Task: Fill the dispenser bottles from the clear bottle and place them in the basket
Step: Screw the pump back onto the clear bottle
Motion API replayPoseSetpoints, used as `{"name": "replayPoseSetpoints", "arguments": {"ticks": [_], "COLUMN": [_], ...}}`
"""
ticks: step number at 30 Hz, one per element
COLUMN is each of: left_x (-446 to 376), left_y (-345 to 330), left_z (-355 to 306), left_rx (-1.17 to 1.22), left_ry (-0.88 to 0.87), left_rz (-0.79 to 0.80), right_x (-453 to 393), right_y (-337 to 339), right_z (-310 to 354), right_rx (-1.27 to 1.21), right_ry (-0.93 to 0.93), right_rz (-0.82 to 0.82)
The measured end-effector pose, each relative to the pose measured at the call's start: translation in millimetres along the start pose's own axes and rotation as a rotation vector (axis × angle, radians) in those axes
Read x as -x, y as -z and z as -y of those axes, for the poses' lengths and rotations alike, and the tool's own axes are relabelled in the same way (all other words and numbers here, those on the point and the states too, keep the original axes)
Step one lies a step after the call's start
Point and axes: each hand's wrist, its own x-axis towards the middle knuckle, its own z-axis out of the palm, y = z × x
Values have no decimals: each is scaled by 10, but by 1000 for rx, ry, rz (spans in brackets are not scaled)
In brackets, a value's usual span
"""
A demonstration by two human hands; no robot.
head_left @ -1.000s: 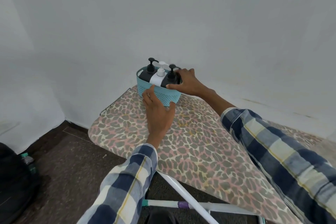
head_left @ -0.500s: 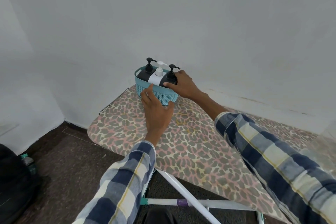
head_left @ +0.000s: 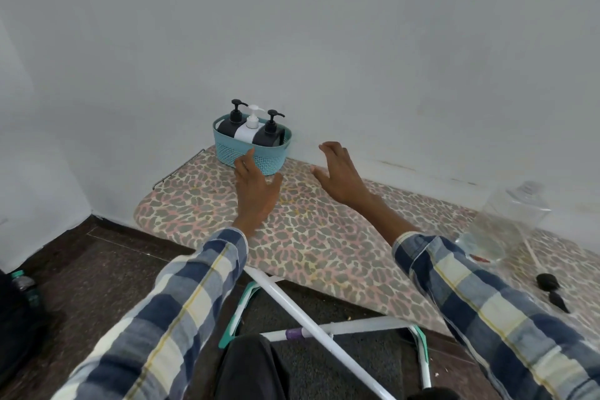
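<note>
Three dispenser bottles stand in the basket, and both of our hands are loose and hold nothing.

The teal basket [head_left: 252, 149] sits at the far end of the ironing board [head_left: 311, 230], close against the white wall [head_left: 324, 42], with a black dispenser bottle [head_left: 230, 128] on the left, a white dispenser bottle [head_left: 248, 131] in the middle and a second black dispenser bottle [head_left: 268, 136] on the right (all upright, pumps up). Our left hand [head_left: 256, 190] reaches toward the basket's front wall, fingers [head_left: 244, 163] relaxed; we cannot tell whether they touch it. Our right hand [head_left: 341, 177] hovers just right of the basket, fingers spread and lightly bent. The clear bottle [head_left: 506, 221] stands well apart on the board's right side, with a small black cap [head_left: 547, 281] near it.
</note>
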Motion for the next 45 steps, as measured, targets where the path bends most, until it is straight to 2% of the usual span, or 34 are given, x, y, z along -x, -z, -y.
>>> {"name": "replayPoseSetpoints", "arguments": {"ticks": [4, 10, 13, 19, 26, 29, 32, 37, 41, 45], "left_x": [279, 733, 955, 1335, 1566, 1610, 1643, 1676, 1686, 1665], "left_y": [-163, -520, -726, -1161, -1590, -1754, -1877, -2022, -2114, -2115], "left_z": [-264, -812, -1143, -1782, -2412, -2589, -2736, -2932, -3044, -3108], "left_rx": [2, 34, 61, 143, 206, 236, 259, 245, 255, 257], "left_ry": [-21, -258, -315, -431, -484, -465, -423, -423, -434, -408], "left_rz": [140, 280, 316, 393, 473, 533, 577, 575, 590, 600], "right_x": [427, 1128, 1450, 1967, 2511, 2724, 2914, 3101, 3117, 3087], "right_y": [158, 513, 759, 1299, 1724, 1799, 1772, 1659, 1575, 1562], "right_z": [-193, -479, -592, -799, -1319, -1643, -1962, -2266, -2306, -2326], "right_rx": [36, 36, 36, 67, 109, 138, 131, 146, 186, 173], "right_ry": [33, 38, 37, 29, -167, -342, -600, -882, -975, -924], "right_rz": [-35, -114, -156, -361, -728, -792, -725, -417, -264, -343]}}
